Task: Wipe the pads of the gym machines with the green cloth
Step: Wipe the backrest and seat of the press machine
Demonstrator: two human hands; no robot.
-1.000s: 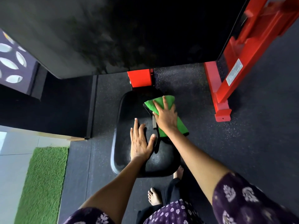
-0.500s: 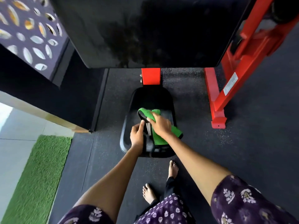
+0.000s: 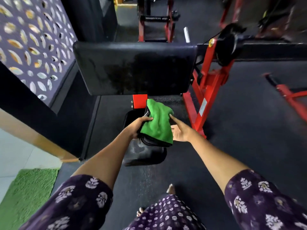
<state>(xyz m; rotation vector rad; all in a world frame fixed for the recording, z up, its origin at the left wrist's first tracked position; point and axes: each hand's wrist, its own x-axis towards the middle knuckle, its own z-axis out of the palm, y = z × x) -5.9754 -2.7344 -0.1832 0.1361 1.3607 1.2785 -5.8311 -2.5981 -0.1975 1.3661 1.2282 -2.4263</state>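
Note:
A green cloth [image 3: 157, 123] with a dark underside is bunched up above the low black seat pad [image 3: 146, 155]. My left hand [image 3: 138, 126] grips the cloth's left edge, thumb on top. My right hand [image 3: 180, 130] is at the cloth's right edge, palm up, fingers spread, one fingertip touching the fabric. Beyond the hands, a large black pad [image 3: 132, 68] stands tilted on the red machine frame [image 3: 204, 90], its surface streaked and shiny.
A patterned purple wall panel [image 3: 33, 47] runs along the left. A green grass mat [image 3: 26, 196] lies at bottom left on a pale floor. More red gym machines [image 3: 154, 22] stand behind on dark rubber flooring. My bare feet [image 3: 171, 188] are below the seat.
The view rose, revealing the whole large pad. The cloth was lifted off the seat pad; my left hand took its left edge and my right hand opened beside it.

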